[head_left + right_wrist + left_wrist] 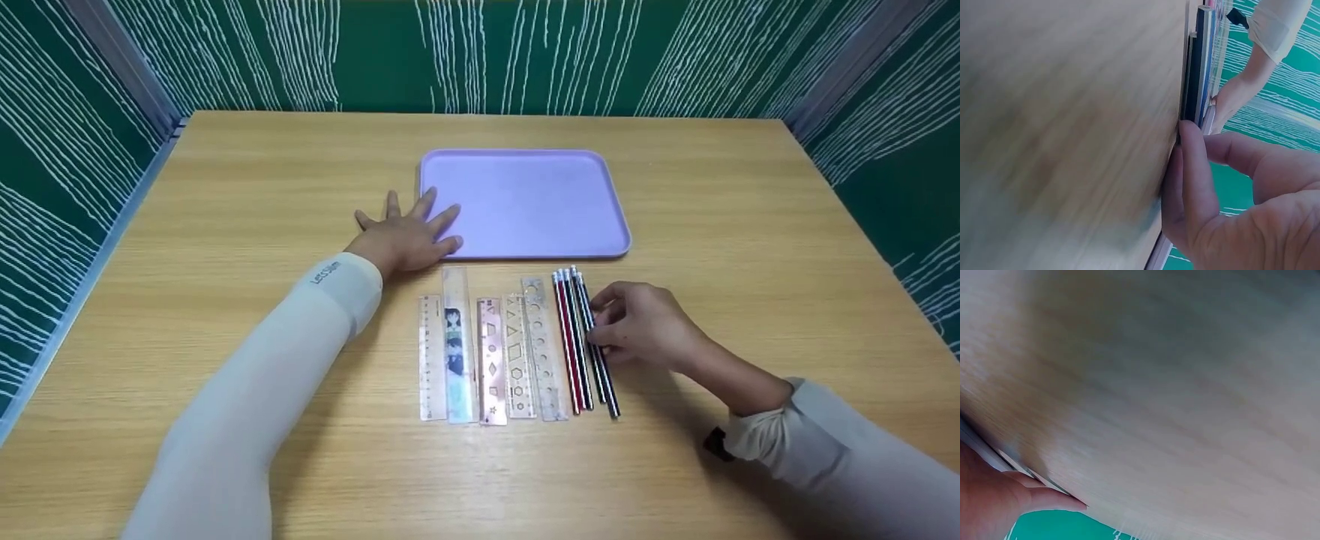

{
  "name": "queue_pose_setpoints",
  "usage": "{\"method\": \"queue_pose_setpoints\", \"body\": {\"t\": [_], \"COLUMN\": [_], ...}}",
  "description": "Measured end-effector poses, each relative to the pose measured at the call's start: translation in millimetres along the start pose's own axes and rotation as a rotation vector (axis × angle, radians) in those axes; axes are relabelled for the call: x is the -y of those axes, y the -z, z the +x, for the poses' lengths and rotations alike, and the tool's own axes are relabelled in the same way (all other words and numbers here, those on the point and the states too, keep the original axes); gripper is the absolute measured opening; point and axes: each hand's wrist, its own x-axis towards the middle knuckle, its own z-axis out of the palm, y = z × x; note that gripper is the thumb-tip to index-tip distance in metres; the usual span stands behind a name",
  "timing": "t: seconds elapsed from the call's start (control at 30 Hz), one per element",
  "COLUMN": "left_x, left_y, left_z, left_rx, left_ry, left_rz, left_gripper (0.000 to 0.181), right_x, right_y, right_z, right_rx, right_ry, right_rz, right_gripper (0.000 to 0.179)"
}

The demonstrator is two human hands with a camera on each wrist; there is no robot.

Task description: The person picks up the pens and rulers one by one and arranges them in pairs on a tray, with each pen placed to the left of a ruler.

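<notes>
My left hand lies with its fingers spread over the near-left corner of the purple tray, partly on the table. My right hand has its thumb and fingers at the outermost dark striped pencil of a small group, pinching it near its middle. In the right wrist view, the thumb meets the end of this dark pencil close to the tabletop. A red pencil and other dark ones lie alongside, nearly parallel.
Several clear rulers lie left of the pencils, including a pink one with cut-out shapes and one with a cartoon picture. The wooden table meets green, white-streaked walls at the back and sides.
</notes>
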Motion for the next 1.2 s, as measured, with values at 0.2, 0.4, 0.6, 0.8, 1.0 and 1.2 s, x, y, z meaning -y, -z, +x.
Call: {"method": "queue_pose_setpoints", "body": {"t": [0.2,0.4,0.6,0.8,1.0,1.2], "left_x": [-0.6,-0.4,0.6,1.6,0.2,0.0], "left_y": [-0.2,0.0,0.1,-0.1,0.2,-0.8], "left_z": [-0.5,-1.4,0.5,-0.9,-1.8,-1.2], "left_rx": [-0.016,-0.019,-0.013,-0.01,-0.006,-0.011], "left_ry": [-0.002,0.003,-0.003,-0.001,-0.004,-0.005], "left_rz": [-0.01,-0.018,-0.016,-0.016,-0.02,-0.024], "left_gripper": [0.073,0.073,0.073,0.073,0.073,0.072], "right_x": [-3,-6,-5,-3,-2,0], "right_y": [3,4,6,6,7,3], "right_z": [0.0,0.7,4.2,8.7,14.7,21.9], "right_rx": [0.041,0.074,0.086,0.098,0.096,0.086], "right_ry": [-0.012,-0.016,-0.016,-0.028,-0.034,-0.031], "right_rz": [0.118,0.188,0.226,0.259,0.305,0.348], "right_gripper": [0.049,0.051,0.054,0.052,0.054,0.053]}}
